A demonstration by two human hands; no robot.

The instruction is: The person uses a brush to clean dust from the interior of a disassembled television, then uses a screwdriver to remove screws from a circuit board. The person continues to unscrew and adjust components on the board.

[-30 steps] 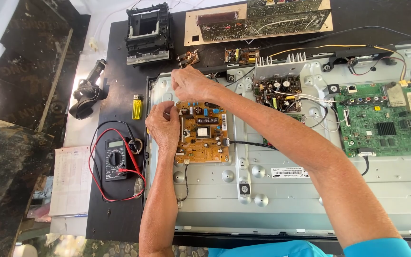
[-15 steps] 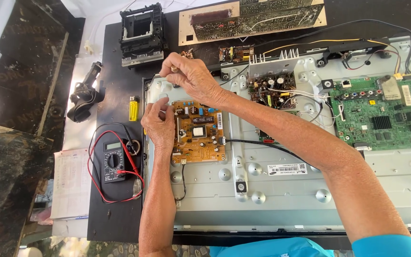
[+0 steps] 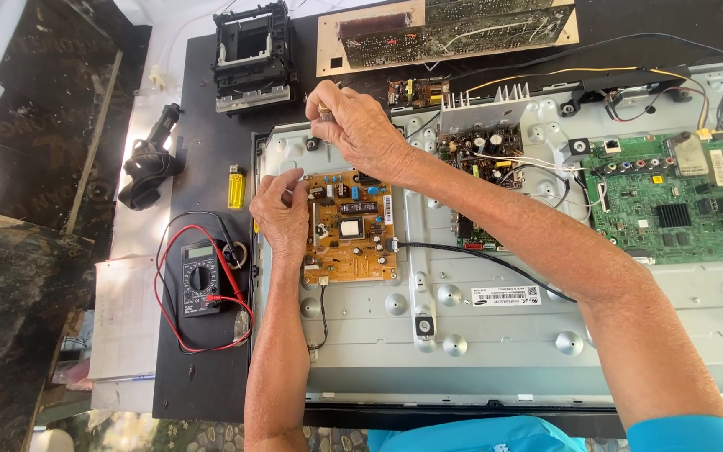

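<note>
A tan power supply board (image 3: pixel 351 228) lies on the grey metal back panel (image 3: pixel 495 335) of an opened flat screen. My left hand (image 3: pixel 280 211) rests at the board's upper left corner, fingers pinching its edge. Above the board's top edge, my right hand (image 3: pixel 360 125) is closed around a thin tool held upright; only the tool's small tip shows above the fingers. A black cable (image 3: pixel 479 261) runs from the board's right side under my right forearm.
A green main board (image 3: pixel 671 197) sits on the panel's right, a darker board with a finned heat sink (image 3: pixel 487 138) in the middle. Left on the black table are a multimeter with red leads (image 3: pixel 201 276), a yellow lighter (image 3: pixel 236 188), a black frame part (image 3: pixel 253 54) and a long bare circuit board (image 3: pixel 453 29).
My right hand has drifted a little left and up above the board's top edge. My left hand has stayed at the board's upper left corner.
</note>
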